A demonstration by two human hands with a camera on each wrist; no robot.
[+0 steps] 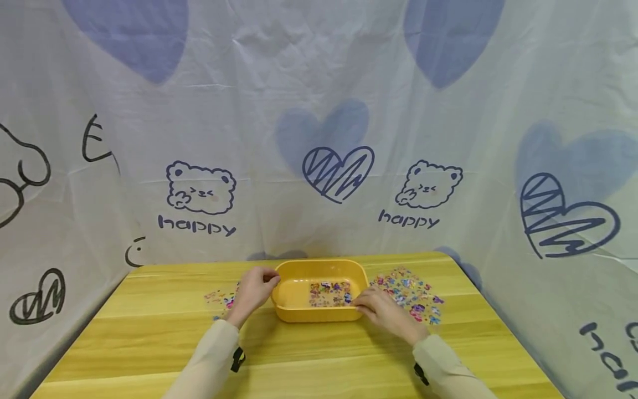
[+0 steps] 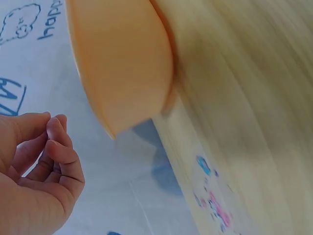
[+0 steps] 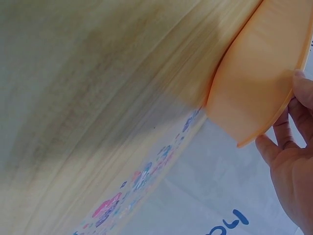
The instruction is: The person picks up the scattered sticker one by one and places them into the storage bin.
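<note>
A yellow plastic basin [image 1: 319, 315] stands on the wooden table, with small colourful pieces [image 1: 329, 293] lying in its right half. My left hand [image 1: 255, 291] is at the basin's left rim. In the left wrist view its fingers are curled and the thumb tip meets the index finger, apart from the basin wall [image 2: 127, 58]; nothing shows between them. At the right front corner, my right hand [image 1: 384, 310] grips the rim. The right wrist view shows the thumb [image 3: 301, 88] against the rim and the other fingers partly behind it.
Many small colourful pieces [image 1: 406, 291] lie scattered right of the basin. A smaller scatter of pieces [image 1: 216, 298] lies to the left, partly hidden by the left hand. A white printed curtain [image 1: 309, 233] hangs behind the table [image 1: 309, 360].
</note>
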